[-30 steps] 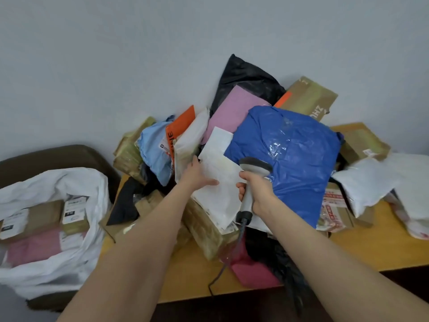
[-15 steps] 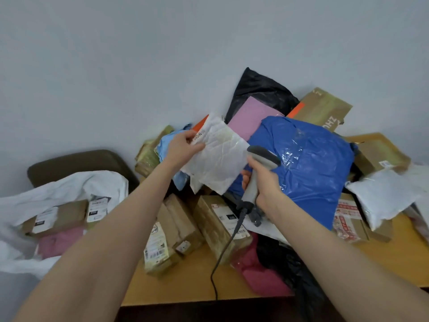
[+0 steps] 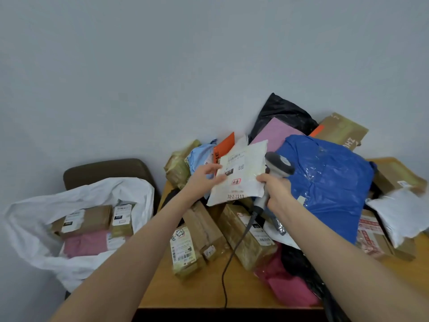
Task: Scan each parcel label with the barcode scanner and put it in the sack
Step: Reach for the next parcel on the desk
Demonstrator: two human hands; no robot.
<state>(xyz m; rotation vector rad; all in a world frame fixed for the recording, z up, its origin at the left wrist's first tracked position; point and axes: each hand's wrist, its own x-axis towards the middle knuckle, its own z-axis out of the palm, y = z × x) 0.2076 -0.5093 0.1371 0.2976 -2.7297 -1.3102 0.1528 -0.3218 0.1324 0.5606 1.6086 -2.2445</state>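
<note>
Now left hand holds white parcel; right hand grips scanner.

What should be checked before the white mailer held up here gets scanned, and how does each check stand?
1. Label turned toward the person: ok. The white mailer shows its printed label to the camera.
2. Mailer held: ok. The left hand pinches its left edge.
3. Scanner in hand: ok. The right hand grips the handle of the scanner.
4. Scanner aimed at the label: not ok. Its head sits beside the mailer's right edge, not in front of the print.
5. Sack ready: ok. The sack lies open, with parcels inside.
6. Scan registered: cannot tell. No beam or light shows.
</note>
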